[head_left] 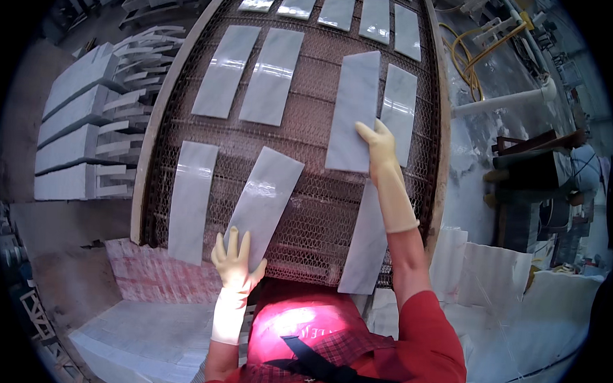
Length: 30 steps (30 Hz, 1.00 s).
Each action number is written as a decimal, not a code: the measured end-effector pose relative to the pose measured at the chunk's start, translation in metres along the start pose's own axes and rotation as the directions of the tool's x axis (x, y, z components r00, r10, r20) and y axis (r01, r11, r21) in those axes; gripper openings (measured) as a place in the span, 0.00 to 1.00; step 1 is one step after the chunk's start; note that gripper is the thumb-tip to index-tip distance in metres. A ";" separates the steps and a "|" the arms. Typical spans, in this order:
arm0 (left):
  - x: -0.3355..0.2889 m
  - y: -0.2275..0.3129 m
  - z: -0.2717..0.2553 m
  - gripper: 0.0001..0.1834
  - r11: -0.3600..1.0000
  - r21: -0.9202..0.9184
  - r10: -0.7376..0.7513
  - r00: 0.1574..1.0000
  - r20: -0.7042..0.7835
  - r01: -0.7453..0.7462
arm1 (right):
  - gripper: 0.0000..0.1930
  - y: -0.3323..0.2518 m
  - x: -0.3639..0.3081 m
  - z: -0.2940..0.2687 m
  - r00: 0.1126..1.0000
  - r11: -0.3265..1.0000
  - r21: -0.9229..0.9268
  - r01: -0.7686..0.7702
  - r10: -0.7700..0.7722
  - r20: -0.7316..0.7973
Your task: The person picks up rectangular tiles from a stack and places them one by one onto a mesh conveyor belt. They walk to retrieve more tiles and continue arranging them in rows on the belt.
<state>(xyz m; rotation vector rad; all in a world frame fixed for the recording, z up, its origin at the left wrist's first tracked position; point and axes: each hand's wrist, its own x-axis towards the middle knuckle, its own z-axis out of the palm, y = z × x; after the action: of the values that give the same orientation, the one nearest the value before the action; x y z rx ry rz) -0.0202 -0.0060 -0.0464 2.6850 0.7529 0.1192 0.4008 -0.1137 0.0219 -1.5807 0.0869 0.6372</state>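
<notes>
On mesh belt (319, 219): my left hand (235, 260) spread over near-end marble tile (269, 190); right hand (376, 141) pinching right-side tile (353, 102); keep gaps.

Brownish floor (59, 231) at left; at right, yellow hose (469, 67) loops near 1 white pipe (504, 102).
</notes>
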 end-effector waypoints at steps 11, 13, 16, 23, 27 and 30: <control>0.011 0.005 0.001 0.49 0.999 0.004 -0.033 0.998 0.049 0.033 | 0.26 0.035 0.094 -0.038 0.992 0.972 -0.233 -0.030 0.001 -0.125; 0.008 0.004 0.001 0.49 0.998 -0.001 -0.056 0.997 0.052 0.056 | 0.28 0.018 0.063 -0.033 0.986 0.928 -0.371 -0.031 -0.032 -0.164; 0.005 -0.002 -0.003 0.51 0.999 0.024 -0.041 0.996 0.074 0.039 | 0.28 -0.003 0.002 -0.032 0.966 0.898 -0.441 0.011 -0.124 -0.228; 0.031 0.021 -0.001 0.59 0.999 0.022 -0.038 0.993 0.113 0.036 | 0.21 0.076 -0.137 -0.020 0.965 0.998 -0.046 0.036 -0.023 0.262; 0.051 0.023 0.008 0.63 0.994 -0.039 -0.092 0.986 0.137 0.099 | 0.28 0.113 -0.184 -0.011 0.812 0.937 -0.041 -0.347 0.322 0.487; 0.040 0.014 -0.011 0.64 0.994 -0.048 -0.091 0.983 0.160 0.099 | 0.35 0.147 -0.214 0.008 0.720 0.862 -0.005 -0.506 0.425 0.548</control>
<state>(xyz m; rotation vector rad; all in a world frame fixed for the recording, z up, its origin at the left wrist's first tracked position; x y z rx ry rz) 0.0186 0.0069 -0.0319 2.5640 0.8135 -0.0934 0.1563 -0.1936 -0.0144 -1.1826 0.1158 1.4287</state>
